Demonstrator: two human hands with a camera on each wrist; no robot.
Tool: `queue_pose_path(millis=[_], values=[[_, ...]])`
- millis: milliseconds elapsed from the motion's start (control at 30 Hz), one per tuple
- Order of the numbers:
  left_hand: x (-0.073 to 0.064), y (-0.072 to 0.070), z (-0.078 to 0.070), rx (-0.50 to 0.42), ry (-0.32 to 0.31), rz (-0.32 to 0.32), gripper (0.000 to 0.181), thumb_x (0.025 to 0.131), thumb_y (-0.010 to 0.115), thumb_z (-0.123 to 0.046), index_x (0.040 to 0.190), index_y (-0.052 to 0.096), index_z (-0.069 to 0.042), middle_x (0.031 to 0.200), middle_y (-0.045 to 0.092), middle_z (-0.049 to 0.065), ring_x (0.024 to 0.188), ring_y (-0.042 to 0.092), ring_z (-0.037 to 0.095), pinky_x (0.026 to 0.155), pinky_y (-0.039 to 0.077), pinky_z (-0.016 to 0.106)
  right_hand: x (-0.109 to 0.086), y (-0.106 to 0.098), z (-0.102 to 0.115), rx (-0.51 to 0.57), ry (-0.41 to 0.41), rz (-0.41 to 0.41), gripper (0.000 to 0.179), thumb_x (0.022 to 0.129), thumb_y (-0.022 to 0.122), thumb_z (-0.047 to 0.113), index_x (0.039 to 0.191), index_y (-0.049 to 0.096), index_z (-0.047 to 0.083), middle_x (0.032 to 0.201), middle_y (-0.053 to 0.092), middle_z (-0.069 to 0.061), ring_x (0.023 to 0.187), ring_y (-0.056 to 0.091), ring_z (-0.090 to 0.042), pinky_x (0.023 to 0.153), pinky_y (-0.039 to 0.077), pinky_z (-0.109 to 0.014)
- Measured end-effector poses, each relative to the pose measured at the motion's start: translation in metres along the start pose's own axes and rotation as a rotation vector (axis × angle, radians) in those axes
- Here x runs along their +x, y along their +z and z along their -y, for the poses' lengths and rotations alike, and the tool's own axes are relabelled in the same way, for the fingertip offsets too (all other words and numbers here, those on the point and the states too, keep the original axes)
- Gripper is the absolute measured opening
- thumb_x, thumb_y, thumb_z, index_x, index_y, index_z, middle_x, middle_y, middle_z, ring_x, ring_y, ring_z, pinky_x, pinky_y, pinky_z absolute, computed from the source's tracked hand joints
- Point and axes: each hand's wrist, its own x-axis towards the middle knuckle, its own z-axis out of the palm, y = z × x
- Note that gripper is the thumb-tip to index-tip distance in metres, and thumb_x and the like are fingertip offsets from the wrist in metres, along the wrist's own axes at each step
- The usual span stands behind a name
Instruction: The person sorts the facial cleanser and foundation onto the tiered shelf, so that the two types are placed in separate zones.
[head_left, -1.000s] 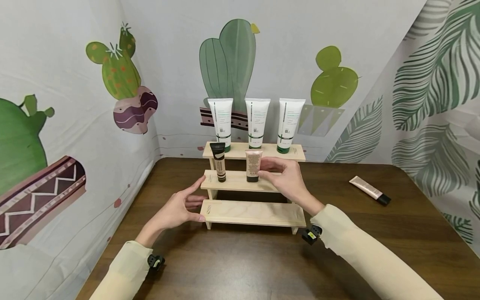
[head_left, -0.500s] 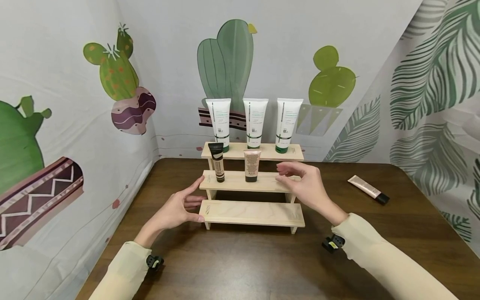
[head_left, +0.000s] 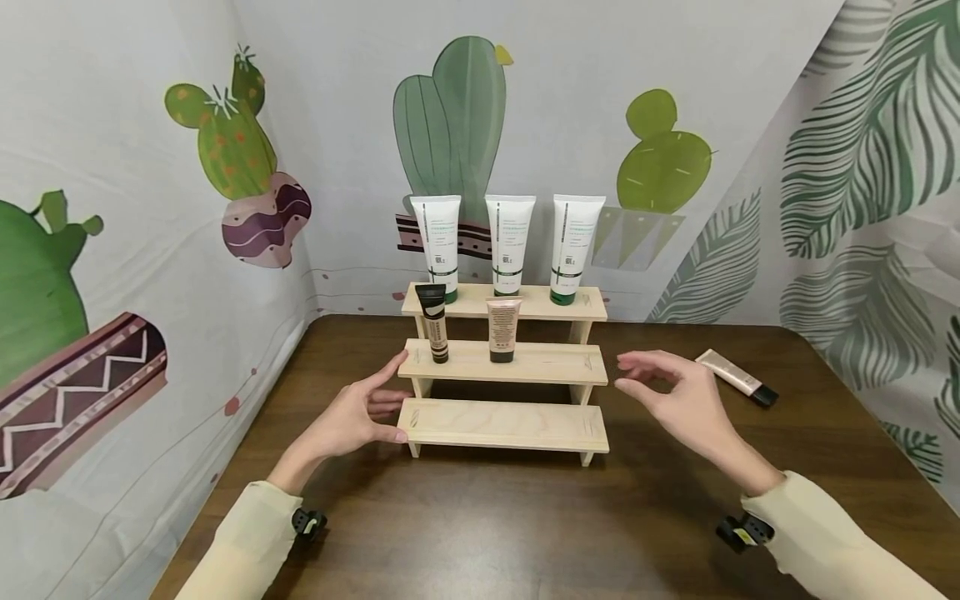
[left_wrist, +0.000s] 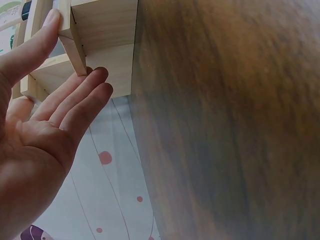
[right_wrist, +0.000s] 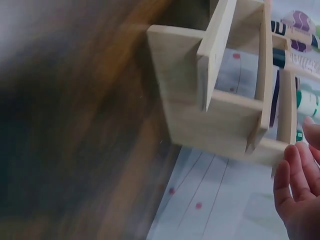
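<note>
A three-tier wooden stand (head_left: 504,421) is in the middle of the head view. My left hand (head_left: 350,425) touches its left end, fingers spread and thumb at the bottom step; the left wrist view shows these fingers (left_wrist: 82,107) at the wood. My right hand (head_left: 678,400) is in the air right of the stand, holding nothing, thumb and fingers apart. On the middle step a black-capped dark tube (head_left: 435,325) and a pink tube (head_left: 503,329) stand upright. Another pink tube (head_left: 729,372) with a black cap lies on the table behind my right hand.
Three white tubes with green caps, left (head_left: 441,246), middle (head_left: 511,246) and right (head_left: 576,250), stand on the top step. The brown wooden table (head_left: 480,525) runs back to a cactus-printed cloth (head_left: 570,100).
My right hand has let go of the pink tube on the middle step and moved right, toward the lying tube. My left hand has stayed at the stand.
</note>
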Motion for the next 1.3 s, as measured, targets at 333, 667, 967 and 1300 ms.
queue_pose_path(millis=[333, 667, 967, 1300], values=[[0.0, 0.0, -0.002, -0.009, -0.029, -0.008, 0.124, 0.074, 0.093, 0.006, 0.17, 0.023, -0.032, 0.137, 0.063, 0.031, 0.121, 0.066, 0.04, 0.101, 0.057, 0.046, -0.027, -0.042, -0.027, -0.082, 0.058, 0.033, 0.035, 0.078, 0.089, -0.009, 0.109, 0.08, 0.007, 0.091, 0.077, -0.001, 0.077, 0.069, -0.003, 0.066, 0.052, -0.011], [-0.001, 0.001, 0.0, -0.006, -0.003, 0.001, 0.12, 0.076, 0.092, 0.005, 0.17, 0.023, -0.025, 0.136, 0.06, 0.036, 0.121, 0.065, 0.045, 0.102, 0.055, 0.054, -0.044, -0.094, -0.078, -0.253, 0.155, 0.091, 0.028, 0.081, 0.089, -0.003, 0.106, 0.08, 0.005, 0.09, 0.077, 0.005, 0.073, 0.067, 0.002, 0.061, 0.051, -0.01], [0.0, 0.001, -0.002, -0.002, -0.028, -0.007, 0.124, 0.074, 0.094, 0.005, 0.17, 0.023, -0.031, 0.136, 0.063, 0.032, 0.121, 0.066, 0.041, 0.101, 0.057, 0.049, -0.044, -0.132, -0.122, -0.408, 0.2, 0.165, 0.027, 0.087, 0.085, 0.001, 0.111, 0.076, -0.004, 0.088, 0.077, -0.012, 0.071, 0.062, 0.005, 0.054, 0.047, -0.013], [0.001, 0.001, -0.001, -0.009, -0.011, 0.002, 0.123, 0.075, 0.093, 0.005, 0.17, 0.023, -0.029, 0.136, 0.062, 0.032, 0.121, 0.066, 0.042, 0.101, 0.057, 0.051, -0.029, -0.148, -0.158, -0.496, 0.199, 0.25, 0.03, 0.089, 0.083, 0.005, 0.115, 0.074, -0.007, 0.09, 0.077, -0.014, 0.071, 0.055, 0.009, 0.054, 0.047, -0.023]])
